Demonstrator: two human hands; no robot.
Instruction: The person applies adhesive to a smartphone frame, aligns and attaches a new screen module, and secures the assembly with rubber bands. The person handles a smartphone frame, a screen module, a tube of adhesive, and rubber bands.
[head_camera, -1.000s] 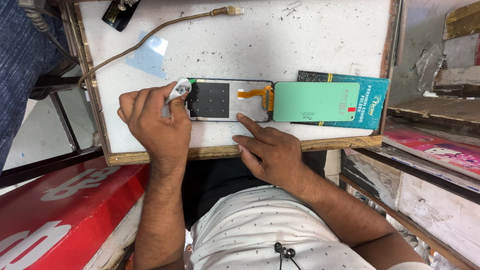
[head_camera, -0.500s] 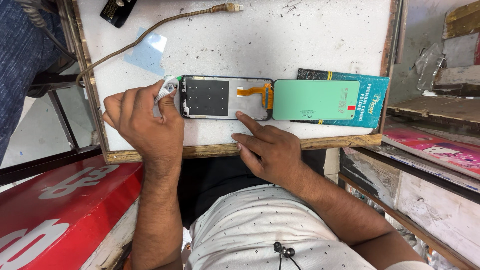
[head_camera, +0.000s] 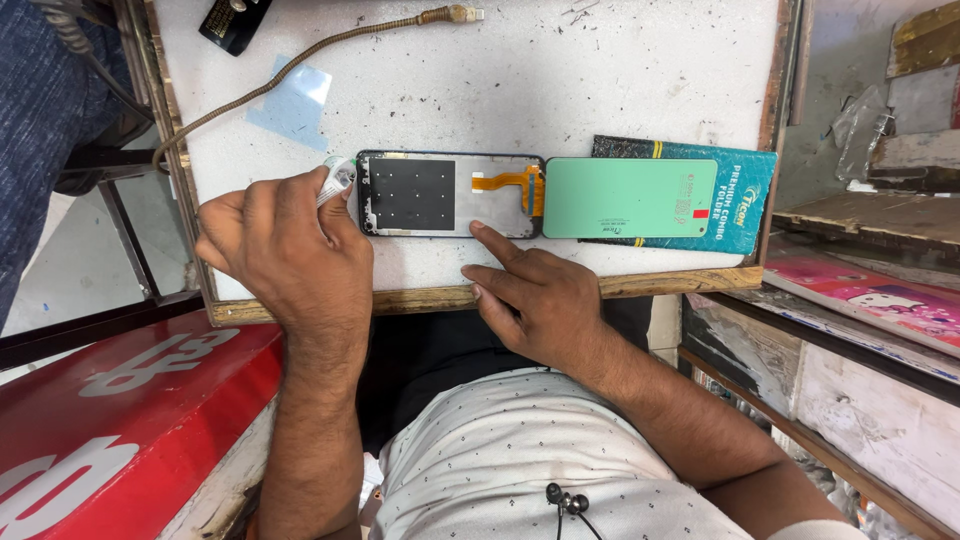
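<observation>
At mid-frame on the white tabletop (head_camera: 600, 80) lies an opened phone frame (head_camera: 450, 194). The left hand (head_camera: 285, 255) pinches a small white tube (head_camera: 338, 178) at its left end; the right hand (head_camera: 540, 295) presses one extended fingertip on its lower edge, other fingers curled.

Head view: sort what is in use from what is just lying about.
In use:
- phone frame, open side up, orange flex cable showing
- small white tube, in the left hand at the frame's end
- right hand, forefinger pressing the frame's near edge
- green screen panel, beside the frame

Lying about:
- teal box
- braided cable
- black device
- clear film
</observation>
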